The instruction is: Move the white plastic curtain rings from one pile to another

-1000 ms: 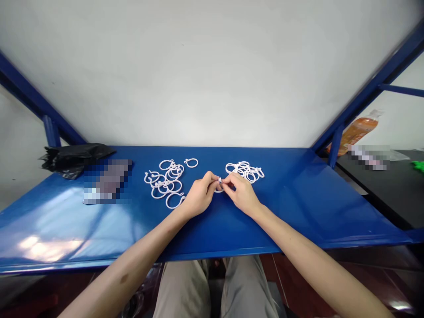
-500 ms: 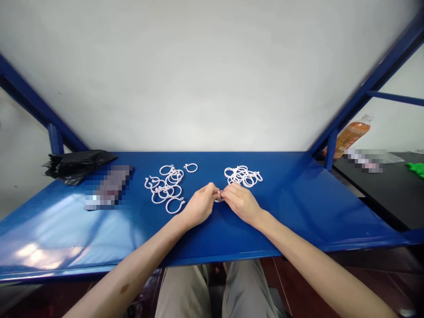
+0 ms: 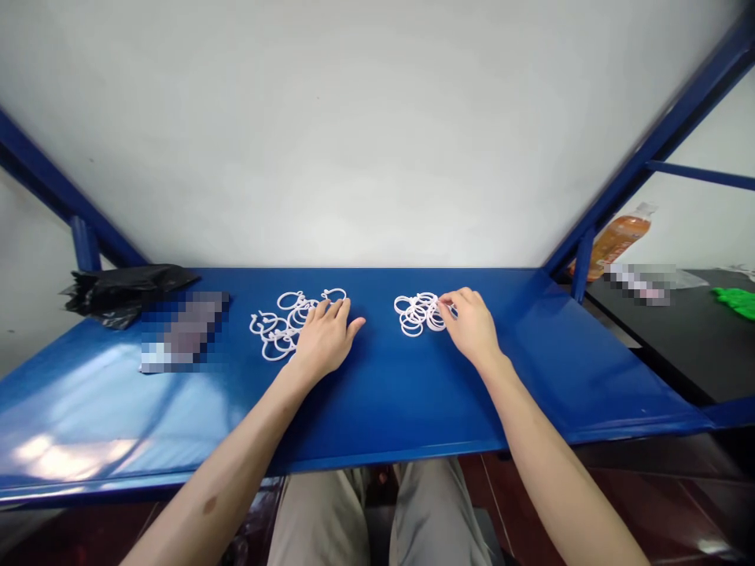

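Observation:
On the blue table (image 3: 377,393) lie two heaps of white plastic rings. My left hand (image 3: 324,336) rests flat with its fingers stretched out on the right side of the loose left heap (image 3: 277,324), holding nothing. My right hand (image 3: 472,324) is at the right edge of the tighter right heap (image 3: 416,313). Its thumb and fingertips are pinched together on a white ring (image 3: 443,308) that touches that heap.
A crumpled black plastic bag (image 3: 121,287) and a blurred flat item (image 3: 180,330) lie at the table's left. Blue frame posts rise at both back corners. Beyond the right post, a black table carries an orange bottle (image 3: 616,236) and something green (image 3: 734,300).
My hands, joined on one ring at the table's middle, have parted. The left went up to the left heap and spread flat; the right carried the ring to the right heap.

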{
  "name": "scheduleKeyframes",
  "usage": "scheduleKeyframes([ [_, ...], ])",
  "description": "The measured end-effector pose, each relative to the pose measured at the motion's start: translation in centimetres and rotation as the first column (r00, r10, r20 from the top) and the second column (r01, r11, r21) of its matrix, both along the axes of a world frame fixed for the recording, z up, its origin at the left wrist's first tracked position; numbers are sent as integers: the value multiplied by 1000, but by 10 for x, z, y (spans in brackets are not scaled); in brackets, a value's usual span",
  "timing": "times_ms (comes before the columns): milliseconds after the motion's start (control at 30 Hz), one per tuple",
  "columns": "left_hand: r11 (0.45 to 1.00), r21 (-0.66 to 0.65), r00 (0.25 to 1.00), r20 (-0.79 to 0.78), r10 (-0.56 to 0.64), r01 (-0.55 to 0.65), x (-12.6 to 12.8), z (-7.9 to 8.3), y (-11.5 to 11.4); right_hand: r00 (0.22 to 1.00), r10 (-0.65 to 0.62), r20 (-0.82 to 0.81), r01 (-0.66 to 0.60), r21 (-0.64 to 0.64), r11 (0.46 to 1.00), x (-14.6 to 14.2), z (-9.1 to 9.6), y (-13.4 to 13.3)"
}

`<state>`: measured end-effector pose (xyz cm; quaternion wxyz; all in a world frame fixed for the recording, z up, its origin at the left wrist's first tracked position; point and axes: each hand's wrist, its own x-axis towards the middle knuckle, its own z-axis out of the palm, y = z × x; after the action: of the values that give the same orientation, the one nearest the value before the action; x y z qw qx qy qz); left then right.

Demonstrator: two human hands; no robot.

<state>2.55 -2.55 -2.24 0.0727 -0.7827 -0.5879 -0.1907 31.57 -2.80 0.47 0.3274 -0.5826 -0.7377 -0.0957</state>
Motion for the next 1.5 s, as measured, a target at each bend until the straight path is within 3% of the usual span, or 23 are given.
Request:
scheduleKeyframes([
  [200,995,42,996,-9,-85,85,3,6,-4,997,75,-10,-76,-136,988,-7,-1,-1],
  [333,994,58,996,23,-90,89,2,10,-5,998,66,-18,-68,-154,986,-8,-3,-1],
  [500,987,94,991,19,-135,133,1,5,-3,998,65,4,-63,-180,982,-8,-4,-2],
  [633,976,51,976,-47,-210,213,-1,-1,-2,997,73,15,-69,-190,979,-9,-2,-3],
  [900,983,36,981,-70,-180,182,-4,13,-8,997,74,17,-70,-183,981,-9,-1,-5],
  [1100,980,40,980,-41,-194,196,-3,13,-9,998,69,3,-68,-194,979,-11,2,-7],
  [1233,986,-21,986,-26,-167,167,-2,15,-11,998,47,-33,-51,-144,988,-10,4,-7],
  [1333,990,24,991,19,-136,135,0,17,-13,996,46,-76,-49,-34,998,-12,6,-7],
  [1500,978,174,978,148,-145,118,9,19,-18,954,234,-189,-230,45,972,-34,7,-18],
])
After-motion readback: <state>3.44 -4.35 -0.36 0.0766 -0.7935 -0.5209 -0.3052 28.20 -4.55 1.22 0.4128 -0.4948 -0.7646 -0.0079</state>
